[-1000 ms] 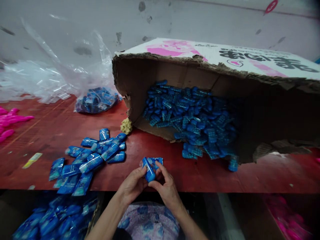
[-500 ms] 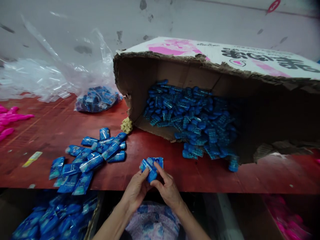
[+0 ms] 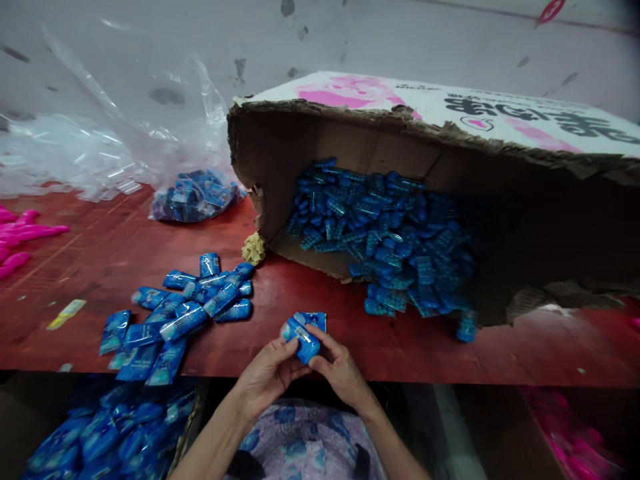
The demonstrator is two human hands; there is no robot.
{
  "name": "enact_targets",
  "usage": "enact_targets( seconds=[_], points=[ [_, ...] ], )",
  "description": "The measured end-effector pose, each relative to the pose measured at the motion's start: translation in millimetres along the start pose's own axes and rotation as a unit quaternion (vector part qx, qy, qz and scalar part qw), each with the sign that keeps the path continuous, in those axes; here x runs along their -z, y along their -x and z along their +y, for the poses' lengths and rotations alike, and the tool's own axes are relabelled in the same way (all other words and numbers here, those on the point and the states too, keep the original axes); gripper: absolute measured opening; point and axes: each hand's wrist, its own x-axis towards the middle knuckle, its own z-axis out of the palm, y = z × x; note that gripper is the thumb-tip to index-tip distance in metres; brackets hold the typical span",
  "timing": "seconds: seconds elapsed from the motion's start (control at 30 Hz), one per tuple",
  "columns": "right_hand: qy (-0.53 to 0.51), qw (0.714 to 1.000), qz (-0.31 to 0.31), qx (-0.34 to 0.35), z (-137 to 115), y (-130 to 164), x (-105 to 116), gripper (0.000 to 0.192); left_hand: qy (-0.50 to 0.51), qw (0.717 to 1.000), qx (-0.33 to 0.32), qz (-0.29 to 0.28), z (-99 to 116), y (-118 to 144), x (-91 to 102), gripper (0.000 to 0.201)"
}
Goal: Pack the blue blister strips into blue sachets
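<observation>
Both hands grip one blue plastic packet [image 3: 303,339], which is rounded, glossy and marked with a small white label. My left hand [image 3: 274,365] pinches its left side with the thumb on top. On its right end, my right hand [image 3: 339,365] has the thumb and fingers closed. Just behind it, another blue packet [image 3: 318,322] shows flat, partly covered; whether it lies on the table or is held, I cannot tell. To the left, a loose pile of similar blue packets [image 3: 183,320] lies on the red table [image 3: 280,283].
A torn-edged cardboard box [image 3: 300,257] lies on its side at right, with many blue dotted pieces [image 3: 370,213] spilling out. Behind the pile stand a clear bag of blue packets [image 3: 195,197] and crumpled plastic [image 3: 75,157]. Pink pieces [image 3: 25,233] lie far left; a bin [image 3: 187,437] sits below.
The blue packet has turned in my hands, so its white-labelled side now faces up. My right index finger has shifted to the packet's edge.
</observation>
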Motion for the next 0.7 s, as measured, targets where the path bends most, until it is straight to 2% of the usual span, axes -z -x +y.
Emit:
enact_targets(
  seconds=[0.13,0.33,0.47,0.57,0.7],
  points=[
    [-0.055,0.998,-0.008,0.001,-0.9,0.3,-3.6,0.054,-0.001,1.000,-0.023,0.015,-5.1,-1.1,-5.1,0.012],
    [0.035,0.999,0.021,0.000,0.4,2.8,-4.0,0.051,0.011,0.996,-0.056,0.061,-18.1,-2.0,-12.7,0.014],
    [0.066,0.997,0.033,0.004,2.4,2.4,-1.4,0.052,0.008,0.994,-0.049,0.097,-19.0,-1.6,-14.2,0.017],
    [0.014,0.999,0.038,-0.014,5.9,-0.6,0.2,0.048,-0.012,0.994,-0.042,0.099,-14.9,-1.7,-15.3,0.021],
    [-0.075,0.995,0.058,-0.029,8.5,-3.1,-2.6,0.036,-0.065,0.989,-0.080,0.103,-11.8,-4.1,-15.3,0.026]
  ],
)
